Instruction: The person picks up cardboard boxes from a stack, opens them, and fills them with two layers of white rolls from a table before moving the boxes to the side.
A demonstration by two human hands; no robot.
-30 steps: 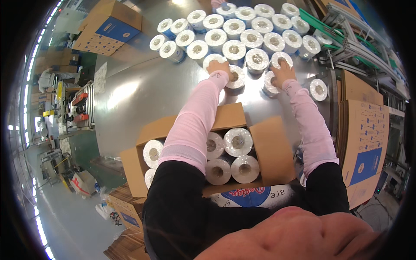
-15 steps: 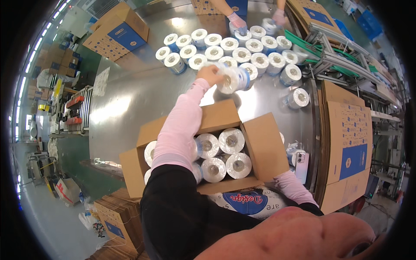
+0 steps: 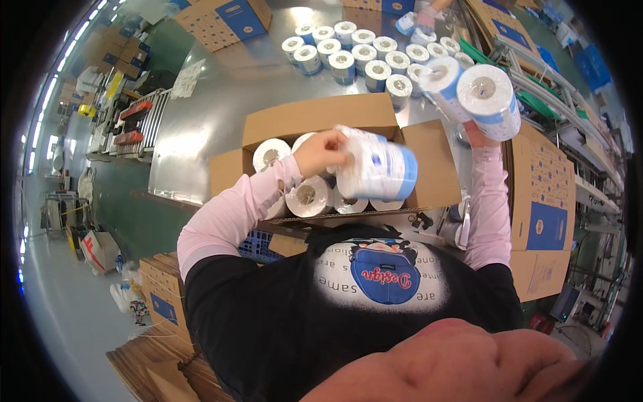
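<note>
Your left hand (image 3: 320, 153) clamped one wrapped roll (image 3: 375, 171) on its side over the open carton (image 3: 429, 157) — angled toward the free slot beside rolls standing core-up. Your right hand (image 3: 477, 137), mostly hidden, gripped two rolls (image 3: 472, 94) raised above the carton's right flap — spare stock waited upright on the steel surface (image 3: 221, 107).

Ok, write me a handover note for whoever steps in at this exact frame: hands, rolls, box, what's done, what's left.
Left hand: holds a wrapped roll over the open box.
Right hand: raised beside the box, holding two rolls.
Box: at the table edge, already holds several rolls standing on end; not full as far as can be seen.
Loose rolls: a cluster on end at the far side of the table.
Left: the three held rolls are not yet in the box, and the cluster is still on the table.
</note>
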